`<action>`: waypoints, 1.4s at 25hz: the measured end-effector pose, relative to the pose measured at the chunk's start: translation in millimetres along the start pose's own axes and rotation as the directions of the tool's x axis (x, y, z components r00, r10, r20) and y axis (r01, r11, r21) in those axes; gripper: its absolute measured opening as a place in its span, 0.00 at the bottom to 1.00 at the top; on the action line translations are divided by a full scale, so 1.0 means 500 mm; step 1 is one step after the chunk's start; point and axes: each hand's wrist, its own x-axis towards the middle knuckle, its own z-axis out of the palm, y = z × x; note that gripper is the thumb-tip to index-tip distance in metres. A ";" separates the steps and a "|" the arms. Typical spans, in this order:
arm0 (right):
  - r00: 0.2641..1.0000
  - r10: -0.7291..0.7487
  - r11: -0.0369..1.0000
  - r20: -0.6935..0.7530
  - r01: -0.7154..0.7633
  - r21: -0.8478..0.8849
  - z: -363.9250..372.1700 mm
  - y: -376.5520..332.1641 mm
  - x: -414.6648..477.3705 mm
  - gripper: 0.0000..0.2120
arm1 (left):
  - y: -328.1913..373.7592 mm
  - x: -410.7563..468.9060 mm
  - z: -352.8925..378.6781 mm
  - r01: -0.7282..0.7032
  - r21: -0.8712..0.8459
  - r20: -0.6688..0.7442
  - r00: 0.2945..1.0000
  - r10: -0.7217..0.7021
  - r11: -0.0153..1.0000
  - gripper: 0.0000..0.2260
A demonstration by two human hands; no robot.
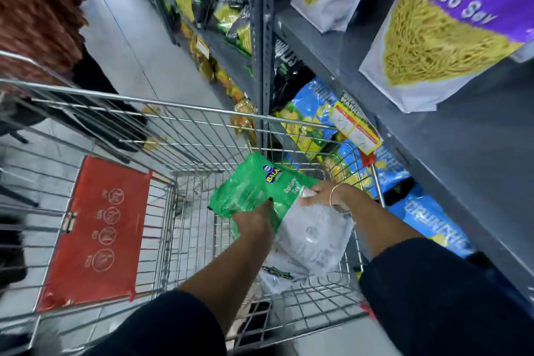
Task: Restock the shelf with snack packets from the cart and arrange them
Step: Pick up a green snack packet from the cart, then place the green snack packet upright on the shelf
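Observation:
Both my hands reach down into the wire cart [185,113]. My left hand [254,221] grips the lower edge of a green snack packet [254,185], which lies tilted above the cart floor. My right hand [320,191], with a bangle on the wrist, holds the packet's right side where its green print meets a clear white part [315,237]. Another packet [277,276] lies flat beneath it in the cart. The grey metal shelf [450,136] stands to the right.
Large purple Aloo Sev packets [450,26] stand on the upper shelf. Blue and yellow packets [315,113] fill the lower shelf beside the cart. The cart's red fold-down seat flap [98,231] is at the left. A person in dark clothes [43,23] stands beyond the cart.

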 end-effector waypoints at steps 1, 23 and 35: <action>1.000 -0.016 1.000 0.016 0.016 0.008 -0.001 -0.008 -0.023 0.40 | 0.007 -0.019 -0.008 -0.024 0.012 0.003 1.000 0.024 1.000 0.26; 0.551 0.112 0.511 -0.827 0.682 0.523 -0.225 0.158 -0.710 0.23 | 0.142 -0.658 0.271 -0.943 -0.017 0.918 0.117 0.379 0.332 0.26; 0.277 0.544 0.512 -0.792 0.638 0.575 -0.197 0.386 -0.648 0.30 | -0.053 -0.635 0.486 -0.956 0.059 0.998 0.060 -0.007 0.286 0.39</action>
